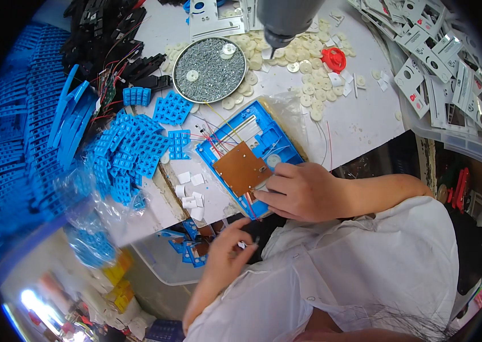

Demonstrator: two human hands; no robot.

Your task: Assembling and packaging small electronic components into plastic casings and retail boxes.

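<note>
A blue plastic housing (286, 139) lies at a slant near the table's front edge, with a brown circuit board (241, 169) tilted over its left part. Thin red, yellow and white wires run from the board's far side. Bent over the board's near right corner, my right hand (301, 191) has its fingers closed at the edge; its thumb is mostly hidden. My left hand (229, 251) is off the table's edge, below the housing, pinching a small white piece (242, 245). Beside the housing lie several white curled stickers or tabs (191, 194).
A round tray of screws (209, 65) stands behind the housing, among cream plastic discs (309, 85). A power screwdriver (286, 23) hangs overhead. Blue button pads (132, 145) and black parts (104, 45) pile up left; printed white panels (446, 68) fill a bin right. A clear bin (167, 268) sits below.
</note>
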